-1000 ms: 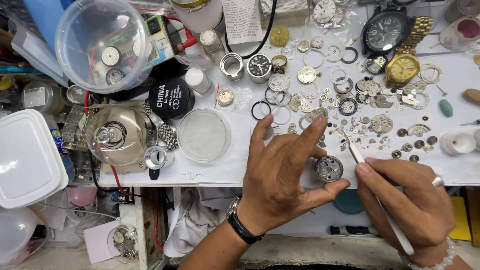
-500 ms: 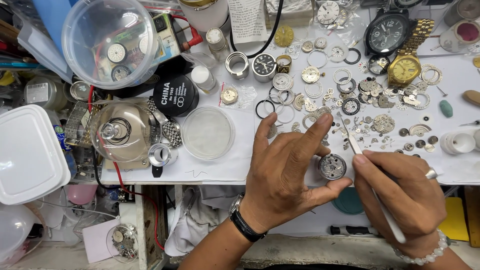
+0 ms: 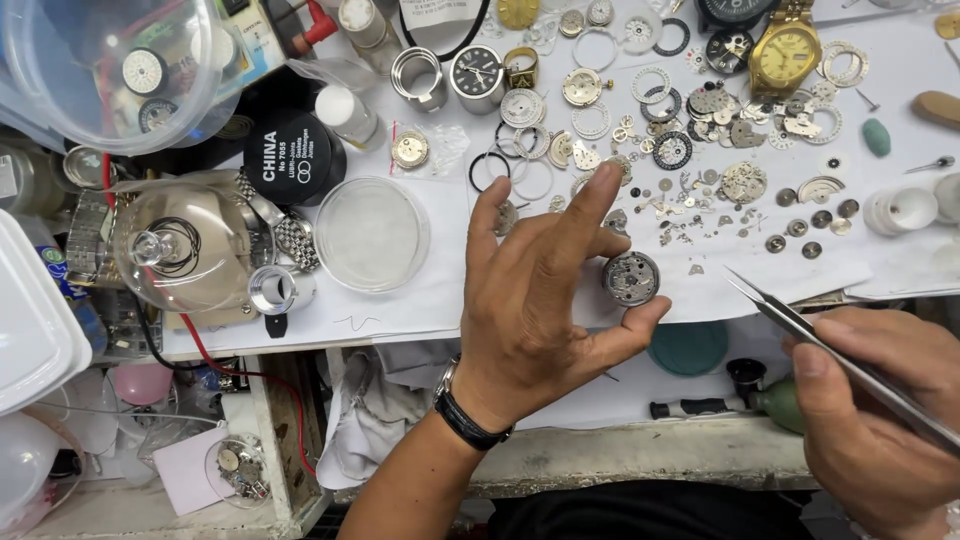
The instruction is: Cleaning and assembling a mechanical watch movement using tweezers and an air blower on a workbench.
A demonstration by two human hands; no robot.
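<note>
Left hand (image 3: 545, 300): raised above the counter's near edge, back toward the camera; fingers (image 3: 590, 200) spread and extended, the thumb and a fingertip pinching a round watch movement (image 3: 631, 278) by its rim; a dark strap circles the wrist.
Watch movement: held just above the white paper sheet (image 3: 400, 300), its metal plates and gear work facing up; it sits between the left thumb and the tweezer tips.
Right hand (image 3: 880, 410): low at the right edge of the view; fingers closed around a pair of steel tweezers (image 3: 800, 325).
Tweezers: tips nearly together, holding nothing visible; pointed toward the watch movement but apart from it.
Counter (image 3: 900, 260): covered in white paper; scattered with dials, rings, gears and small plates.
Far right: a gold wristwatch (image 3: 785, 50) with a metal bracelet lying face up.
Centre: a clear round dish (image 3: 372, 232) resting empty side up; beside it a black round tin (image 3: 290, 160).
Left: a glass dome cover (image 3: 185, 250) over a coiled part; a clear plastic bowl (image 3: 110, 60) holding watch dials.
</note>
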